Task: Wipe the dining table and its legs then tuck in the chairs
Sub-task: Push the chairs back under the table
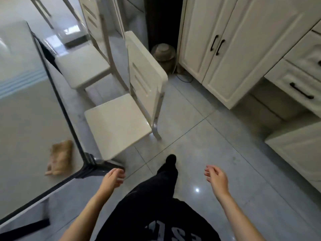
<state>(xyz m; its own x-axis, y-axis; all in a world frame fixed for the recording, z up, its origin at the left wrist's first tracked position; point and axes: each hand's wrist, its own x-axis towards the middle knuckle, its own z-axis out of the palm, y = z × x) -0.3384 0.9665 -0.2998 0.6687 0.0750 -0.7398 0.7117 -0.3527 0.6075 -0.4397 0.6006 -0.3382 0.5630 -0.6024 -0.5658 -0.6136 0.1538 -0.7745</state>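
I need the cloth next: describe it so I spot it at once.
Take the glass dining table on the left and follow its dark edge to the near corner. The cloth lies on the top just inside that corner. It is the only crumpled tan thing on that pale surface.

The floor (217,153) is laid with large glossy grey tiles, on which a bright spot of light (197,190) is reflected. Cream panelled cabinets (225,66) with black handles (218,45) and drawers (298,80) are set along the right. Beside them a dark recess (161,20) is seen, with a round brownish pot (163,53) at its foot and a thin cable (184,80) lying on the tiles.
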